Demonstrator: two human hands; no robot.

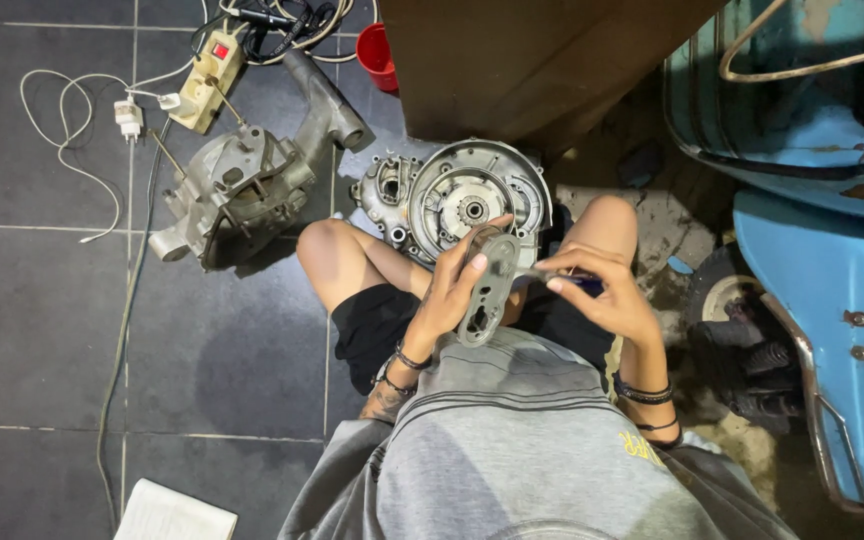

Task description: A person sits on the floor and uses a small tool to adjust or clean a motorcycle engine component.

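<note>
Cables: a white charger (129,117) and a power strip (208,79) with a red switch lie on the dark floor tiles (42,330) at upper left, wires trailing off.
Booklet: the corner of an open paper booklet (174,514) shows at the bottom left edge.
Left casing: one engine case half (242,180) lies on the tiles, apart from the person, untouched by either hand.
Red cup: a small red cup (377,55) stands near the top, behind that casing.
Centre casing: a second case half (457,200) with a round geared centre sits on the floor between the person's knees, its inside open to view and bare of any cover.
Left hand: the left hand (449,295) grasps a small grey cover plate (490,287), fingers clenched round its edge, holding it upright above the lap, just in front of the centre casing.
Right hand: the right hand (597,292) pinches a thin dark-handled tool (570,281), its tip meeting the plate's right side.
Scooter: a blue scooter body (822,250) stands at right, well apart from the hands.
Progress: judged from how things lie, the engine is split and its parts spread out; the plate is off and being worked in hand; both casings remain unjoined, so much is left.
</note>
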